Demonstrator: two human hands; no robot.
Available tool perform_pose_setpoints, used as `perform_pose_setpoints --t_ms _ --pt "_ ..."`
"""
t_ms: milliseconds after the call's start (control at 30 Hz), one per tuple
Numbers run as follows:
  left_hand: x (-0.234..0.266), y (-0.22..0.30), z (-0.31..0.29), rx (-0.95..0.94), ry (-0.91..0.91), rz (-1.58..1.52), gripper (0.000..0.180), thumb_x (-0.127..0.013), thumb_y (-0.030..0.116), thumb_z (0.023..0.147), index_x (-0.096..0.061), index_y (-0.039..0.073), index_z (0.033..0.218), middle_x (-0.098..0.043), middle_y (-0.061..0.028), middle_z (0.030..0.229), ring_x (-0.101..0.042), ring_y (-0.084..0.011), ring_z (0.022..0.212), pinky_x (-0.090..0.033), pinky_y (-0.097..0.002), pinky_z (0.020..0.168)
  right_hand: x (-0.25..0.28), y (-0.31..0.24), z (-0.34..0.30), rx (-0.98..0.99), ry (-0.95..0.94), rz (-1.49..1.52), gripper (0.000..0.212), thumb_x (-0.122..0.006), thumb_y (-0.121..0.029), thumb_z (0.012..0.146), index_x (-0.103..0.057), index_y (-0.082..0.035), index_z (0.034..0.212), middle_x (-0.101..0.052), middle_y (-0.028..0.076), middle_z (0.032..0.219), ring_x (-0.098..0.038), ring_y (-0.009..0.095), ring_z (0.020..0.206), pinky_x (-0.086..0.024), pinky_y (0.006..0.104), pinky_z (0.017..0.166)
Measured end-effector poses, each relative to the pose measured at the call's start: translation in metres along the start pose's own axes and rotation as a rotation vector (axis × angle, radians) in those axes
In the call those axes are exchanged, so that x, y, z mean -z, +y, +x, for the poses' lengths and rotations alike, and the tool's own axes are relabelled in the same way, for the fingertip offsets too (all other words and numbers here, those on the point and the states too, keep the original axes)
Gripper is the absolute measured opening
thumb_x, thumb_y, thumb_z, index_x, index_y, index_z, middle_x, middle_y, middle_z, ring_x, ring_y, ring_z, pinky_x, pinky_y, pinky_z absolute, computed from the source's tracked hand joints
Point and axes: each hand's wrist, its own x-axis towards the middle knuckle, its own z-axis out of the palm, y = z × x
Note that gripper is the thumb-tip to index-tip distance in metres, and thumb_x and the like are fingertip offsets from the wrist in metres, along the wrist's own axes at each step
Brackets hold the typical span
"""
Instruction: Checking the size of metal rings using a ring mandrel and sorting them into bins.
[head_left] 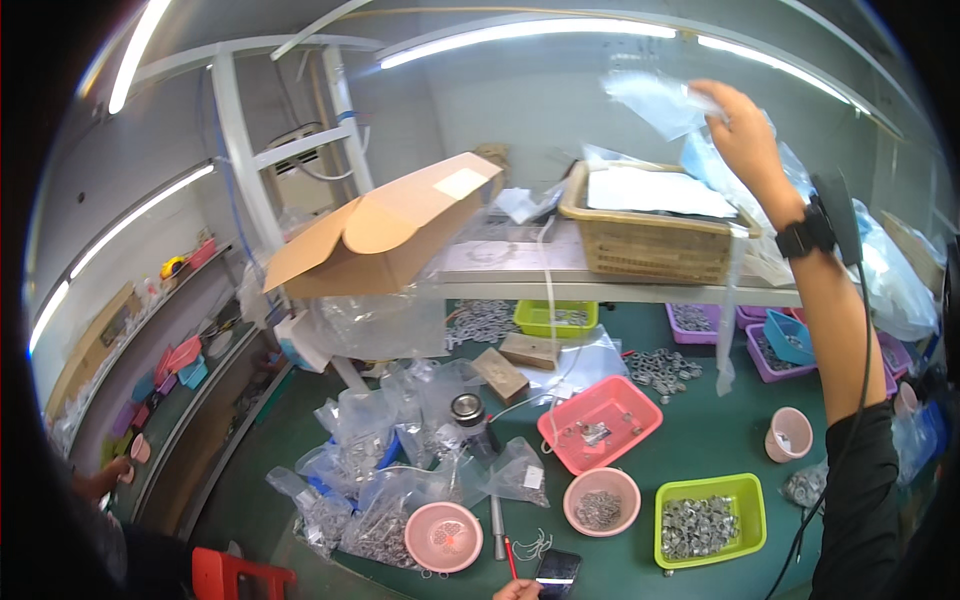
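My right hand (745, 135) is raised high above the shelf, its fingers pinched on a thin clear plastic bag (655, 100) that hangs off to the left. A dark watch (806, 232) is on that wrist. Low at the bottom edge, my left hand (517, 591) shows only in part, its fingers closed around the lower end of a slim red pen (511, 556). Beside those fingers lies a dark phone (558, 572). A loop of white string (533, 546) rests just above the phone. Close by stands a pink round basket (602, 502) of small metal parts.
A green tray (710, 520) of metal parts stands right, a pink tray (600, 425) mid-table. Bagged parts (380, 500) and a dark jar (472, 425) crowd the left. On the shelf sit a cardboard box (380, 235) and a tan basket (650, 245). Another person's hand (117, 470) shows far left.
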Motion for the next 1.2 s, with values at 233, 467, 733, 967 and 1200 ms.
perform_pose_setpoints --t_ms 233,467,733,967,1200 --pt "0.006 -0.011 -0.022 0.069 0.111 -0.047 0.008 -0.053 0.012 0.077 -0.053 0.004 0.079 -0.045 0.0034 0.054 -0.039 -0.0035 0.047 -0.030 -0.0173 0.041 -0.044 0.019 -0.026 -0.372 -1.137 0.029 0.057 -0.036 -0.050 0.079 -0.048 -0.003 0.107 -0.050 0.018 0.104 -0.047 0.028 0.097 -0.033 0.0316 0.085" --pt "0.020 -0.012 -0.003 -0.187 0.001 -0.015 0.023 -0.053 0.001 0.071 -0.050 0.003 0.094 -0.052 -0.0014 0.075 -0.047 -0.0079 0.066 -0.039 -0.0192 0.060 -0.042 0.006 -0.017 -0.166 -0.529 0.053 0.036 -0.051 -0.034 0.074 -0.053 -0.001 0.090 -0.057 0.017 0.084 -0.054 0.031 0.079 -0.041 0.0365 0.070" --pt "0.054 0.174 0.021 -0.369 -0.099 0.292 0.012 -0.053 0.010 0.077 -0.055 0.004 0.087 -0.051 0.0022 0.066 -0.043 -0.0037 0.054 -0.035 -0.0167 0.047 -0.017 -0.009 -0.025 0.124 -0.880 0.005 0.057 -0.053 -0.042 0.069 -0.039 -0.012 0.114 -0.047 0.014 0.106 -0.037 0.032 0.104 -0.025 0.0440 0.087" --pt "-0.029 0.305 0.090 -0.870 -0.246 0.570 0.015 -0.057 0.007 0.069 -0.055 0.001 0.082 -0.051 0.0010 0.055 -0.046 -0.0030 0.053 -0.038 -0.0173 0.051 -0.039 -0.002 -0.054 0.001 -1.076 0.031 0.067 -0.051 -0.052 0.067 -0.035 -0.012 0.118 -0.039 0.013 0.117 -0.030 0.029 0.113 -0.022 0.0493 0.089" --pt "-0.155 0.385 0.261 -0.997 -0.023 0.415 0.044 -0.053 0.038 0.073 -0.052 -0.005 0.070 -0.048 -0.0062 0.050 -0.043 -0.0084 0.040 -0.031 -0.0228 0.036 -0.018 0.008 -0.018 -0.395 -0.730 0.234 0.039 -0.047 -0.037 0.078 -0.058 0.000 0.083 -0.058 0.015 0.077 -0.055 0.021 0.071 -0.042 0.0285 0.063"
